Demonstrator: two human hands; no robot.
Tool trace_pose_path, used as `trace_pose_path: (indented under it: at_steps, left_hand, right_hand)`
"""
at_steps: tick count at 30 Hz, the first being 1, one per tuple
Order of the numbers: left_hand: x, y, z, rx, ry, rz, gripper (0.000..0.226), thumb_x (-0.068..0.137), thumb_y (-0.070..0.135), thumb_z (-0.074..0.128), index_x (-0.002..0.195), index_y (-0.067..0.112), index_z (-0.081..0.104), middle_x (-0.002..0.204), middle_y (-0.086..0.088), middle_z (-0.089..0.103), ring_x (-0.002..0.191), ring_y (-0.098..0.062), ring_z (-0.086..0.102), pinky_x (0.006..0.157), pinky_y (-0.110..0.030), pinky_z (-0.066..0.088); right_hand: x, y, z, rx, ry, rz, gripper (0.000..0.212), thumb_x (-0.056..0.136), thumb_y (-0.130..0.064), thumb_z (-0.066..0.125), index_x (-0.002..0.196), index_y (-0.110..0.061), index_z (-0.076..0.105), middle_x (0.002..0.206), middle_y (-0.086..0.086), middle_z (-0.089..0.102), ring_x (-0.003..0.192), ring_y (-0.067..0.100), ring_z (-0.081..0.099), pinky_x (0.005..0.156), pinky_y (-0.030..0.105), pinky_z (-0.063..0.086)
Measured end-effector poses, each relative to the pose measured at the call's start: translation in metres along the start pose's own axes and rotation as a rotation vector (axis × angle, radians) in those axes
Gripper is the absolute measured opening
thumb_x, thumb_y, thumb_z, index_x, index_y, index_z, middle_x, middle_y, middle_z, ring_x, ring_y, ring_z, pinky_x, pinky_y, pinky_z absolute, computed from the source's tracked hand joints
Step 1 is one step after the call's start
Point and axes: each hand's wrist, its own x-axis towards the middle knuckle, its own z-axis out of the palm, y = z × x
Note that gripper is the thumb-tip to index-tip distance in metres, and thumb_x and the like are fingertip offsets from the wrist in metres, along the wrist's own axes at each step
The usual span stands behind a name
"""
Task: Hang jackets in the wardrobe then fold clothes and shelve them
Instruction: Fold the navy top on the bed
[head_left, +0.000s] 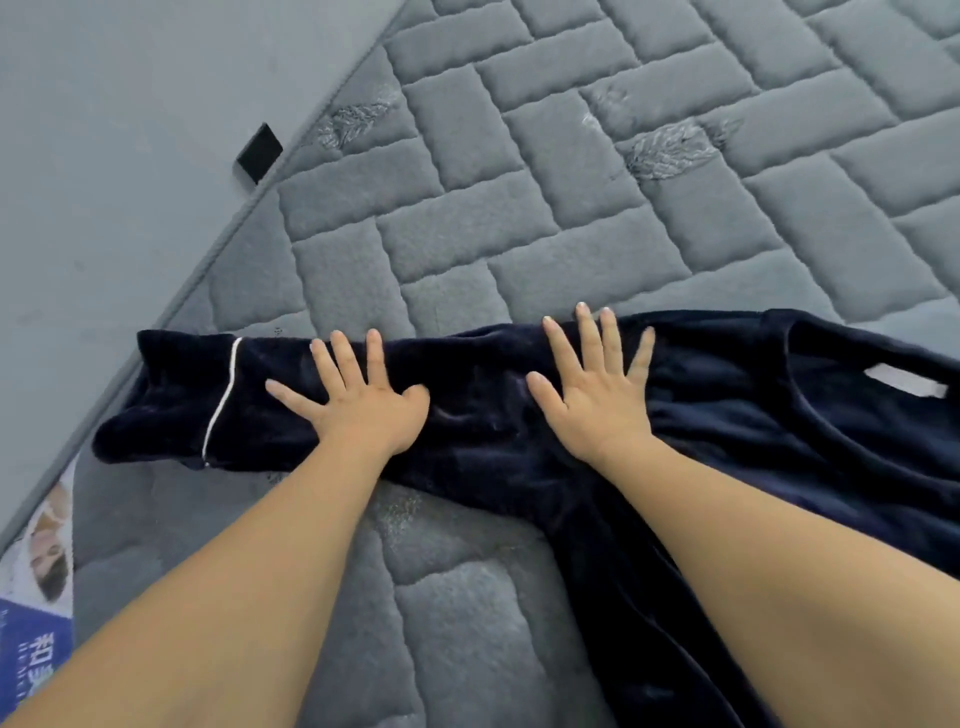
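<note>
A dark navy velvety garment (727, 415) lies spread on a grey quilted mattress (519, 208). Its sleeve stretches to the left and ends in a cuff with white piping (221, 400). My left hand (358, 395) lies flat on the sleeve with fingers spread. My right hand (597, 389) presses flat on the sleeve nearer the shoulder, fingers also spread. A white label (906, 382) shows inside the neckline at the right. The lower part of the garment runs under my right forearm toward the bottom edge.
The mattress edge runs diagonally from top centre to lower left, with grey floor (130, 156) beyond it. A small black tag (260, 152) sticks out at that edge. A printed blue and white label (36, 597) sits at the mattress corner, lower left.
</note>
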Motion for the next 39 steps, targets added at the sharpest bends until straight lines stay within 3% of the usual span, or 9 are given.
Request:
trace_pose_path:
  at_steps: [2,4,7,11,14,18,24,29,39]
  left_hand:
    - [-0.016,0.023,-0.021,0.142,0.070,0.000,0.081,0.083,0.033,0.022,0.157,0.020,-0.009,0.163,-0.004,-0.021,0.145,-0.031,-0.031,0.095,-0.079,-0.021]
    - [-0.038,0.064,-0.037,0.101,0.186,0.144,0.077,0.083,0.024,0.029,0.156,0.022,0.005,0.164,-0.004,-0.009,0.147,-0.032,-0.022,0.100,-0.076,-0.022]
    - [-0.080,0.150,-0.054,-0.172,0.210,0.451,0.060,0.092,0.036,0.032,0.150,0.023,0.024,0.161,-0.001,0.012,0.149,-0.027,-0.002,0.110,-0.068,-0.014]
    - [-0.120,0.256,-0.053,-0.318,0.100,0.592,0.059,0.100,0.043,0.029,0.154,0.021,0.017,0.162,0.002,0.014,0.150,-0.026,0.002,0.112,-0.067,-0.012]
    - [-0.125,0.291,-0.042,-0.304,0.196,0.566,0.035,0.104,0.034,0.029,0.135,0.023,0.040,0.153,-0.001,0.029,0.143,-0.030,0.017,0.114,-0.068,-0.007]
    - [-0.116,0.316,-0.056,-0.451,0.340,0.438,0.018,0.104,0.028,0.029,0.108,0.025,0.047,0.127,-0.003,0.047,0.129,-0.032,0.034,0.109,-0.074,-0.003]
    - [-0.081,0.369,-0.061,-0.491,0.395,0.271,0.028,0.105,0.037,0.028,0.122,0.028,0.048,0.146,0.000,0.035,0.143,-0.026,0.022,0.112,-0.069,-0.010]
    - [-0.053,0.388,-0.032,-0.458,0.607,0.215,0.037,0.100,0.041,0.025,0.113,0.020,0.053,0.142,-0.004,0.043,0.138,-0.029,0.033,0.116,-0.063,0.006]
    - [-0.073,0.389,-0.059,-0.417,0.502,0.240,0.041,0.101,0.035,0.031,0.129,0.012,0.050,0.152,-0.007,0.036,0.145,-0.028,0.025,0.119,-0.057,0.005]
  right_hand:
    - [-0.007,0.007,-0.020,0.294,0.000,-0.044,0.063,0.100,-0.051,0.027,0.157,-0.031,0.008,0.165,0.000,-0.001,0.151,0.016,-0.009,0.117,0.052,-0.018]
    - [-0.022,0.041,-0.049,0.578,0.149,-0.009,0.057,0.099,-0.036,0.042,0.153,-0.022,0.029,0.161,0.002,0.022,0.149,0.016,0.015,0.121,0.049,0.003]
    - [-0.065,0.147,-0.078,0.380,0.443,0.208,0.056,0.088,-0.036,0.046,0.138,-0.012,0.051,0.143,0.010,0.049,0.131,0.029,0.045,0.109,0.048,0.032]
    - [-0.123,0.290,-0.085,0.027,0.109,0.568,0.067,0.089,-0.054,0.052,0.141,-0.013,0.039,0.147,0.012,0.040,0.138,0.030,0.031,0.115,0.054,0.019]
    - [-0.125,0.324,-0.079,-0.043,0.122,0.493,0.044,0.093,-0.048,0.052,0.123,-0.016,0.050,0.131,0.012,0.047,0.129,0.032,0.036,0.115,0.053,0.016]
    - [-0.102,0.341,-0.092,0.013,0.364,0.515,0.025,0.096,-0.032,0.053,0.105,-0.009,0.052,0.105,0.021,0.056,0.099,0.042,0.051,0.084,0.051,0.039]
    - [-0.033,0.387,-0.094,-0.092,0.434,0.485,0.032,0.099,-0.036,0.047,0.110,-0.008,0.058,0.108,0.021,0.053,0.100,0.042,0.048,0.086,0.049,0.036]
    - [-0.017,0.401,-0.054,-0.021,0.546,0.485,0.030,0.096,-0.038,0.045,0.106,-0.013,0.058,0.103,0.016,0.056,0.093,0.038,0.049,0.082,0.047,0.034]
    - [-0.021,0.398,-0.061,0.005,0.501,0.495,0.028,0.096,-0.033,0.047,0.106,-0.010,0.060,0.101,0.017,0.057,0.089,0.038,0.050,0.078,0.046,0.033]
